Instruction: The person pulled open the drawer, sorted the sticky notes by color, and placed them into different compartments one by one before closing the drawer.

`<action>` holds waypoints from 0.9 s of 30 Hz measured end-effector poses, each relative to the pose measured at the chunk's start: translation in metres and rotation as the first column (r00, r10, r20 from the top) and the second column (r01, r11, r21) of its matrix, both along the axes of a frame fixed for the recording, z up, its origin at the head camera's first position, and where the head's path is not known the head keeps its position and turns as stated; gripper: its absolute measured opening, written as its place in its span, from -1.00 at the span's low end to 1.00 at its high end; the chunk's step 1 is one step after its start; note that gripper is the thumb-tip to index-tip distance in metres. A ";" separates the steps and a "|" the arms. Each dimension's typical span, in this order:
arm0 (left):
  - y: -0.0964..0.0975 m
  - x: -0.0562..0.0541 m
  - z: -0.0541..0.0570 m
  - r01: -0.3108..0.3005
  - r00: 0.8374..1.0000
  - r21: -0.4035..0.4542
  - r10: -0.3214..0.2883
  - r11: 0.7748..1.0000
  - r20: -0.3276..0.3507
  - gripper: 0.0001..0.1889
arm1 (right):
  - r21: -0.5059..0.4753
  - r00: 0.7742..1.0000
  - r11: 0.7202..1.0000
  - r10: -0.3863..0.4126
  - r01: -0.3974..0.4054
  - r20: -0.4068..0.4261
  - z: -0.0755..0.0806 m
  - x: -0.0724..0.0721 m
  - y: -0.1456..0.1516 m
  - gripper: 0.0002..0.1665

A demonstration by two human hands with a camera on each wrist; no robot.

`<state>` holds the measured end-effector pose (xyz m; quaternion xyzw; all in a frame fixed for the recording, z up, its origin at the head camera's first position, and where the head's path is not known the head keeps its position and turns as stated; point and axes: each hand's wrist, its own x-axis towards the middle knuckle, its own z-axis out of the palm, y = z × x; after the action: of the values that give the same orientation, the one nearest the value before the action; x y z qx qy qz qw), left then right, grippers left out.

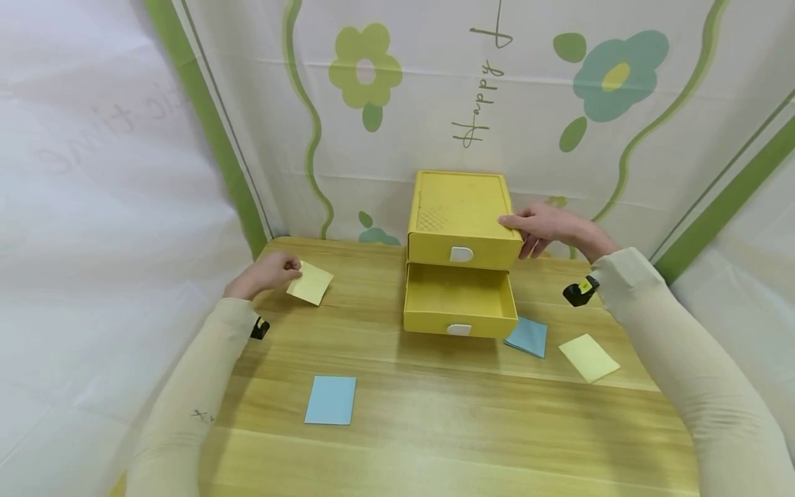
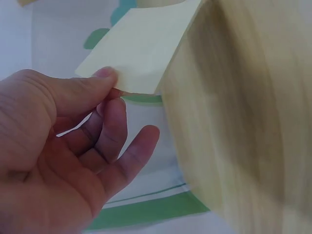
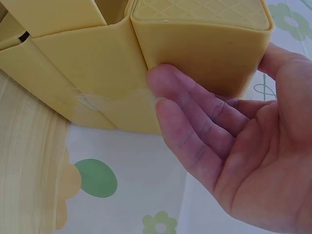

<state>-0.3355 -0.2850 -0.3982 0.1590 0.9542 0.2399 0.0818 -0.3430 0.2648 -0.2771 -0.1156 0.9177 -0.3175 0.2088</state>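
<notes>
My left hand [image 1: 267, 273] pinches a pale yellow sticky note [image 1: 311, 282] by its edge, between thumb and fingertips. In the left wrist view, this note [image 2: 146, 46] is tilted beside the wooden tabletop, and the other fingers are loosely bent. A yellow two-drawer box [image 1: 462, 200] stands at the back of the table. Its lower drawer [image 1: 459, 293] is pulled out with nothing inside; the upper one is closed. My right hand [image 1: 549, 224] rests on the box's top right edge, thumb on top, relaxed fingers [image 3: 180, 131] against the side wall.
A blue sticky note [image 1: 330, 400] lies at the front left of the wooden table [image 1: 435, 442]. Blue notes [image 1: 528, 337] lie by the drawer's right corner, with a yellow note [image 1: 589, 358] farther right. A flower-print curtain [image 1: 385, 159] hangs behind and on both sides.
</notes>
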 end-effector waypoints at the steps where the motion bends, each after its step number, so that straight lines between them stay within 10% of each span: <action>1: 0.002 0.000 0.002 0.005 1.000 -0.005 -0.005 1.000 -0.018 -0.88 | 0.000 1.000 1.000 -0.003 0.003 0.000 0.000 0.000 0.000 -0.27; 27: 0.070 0.039 0.070 0.108 0.954 -0.072 -0.124 0.992 -0.274 -0.87 | 0.001 1.000 1.000 -0.001 0.001 -0.009 -0.002 0.000 0.002 -0.26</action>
<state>-0.2968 -0.2150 -0.3280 0.2444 0.9516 0.1831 -0.0346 -0.3435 0.2663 -0.2792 -0.1167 0.9188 -0.3168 0.2046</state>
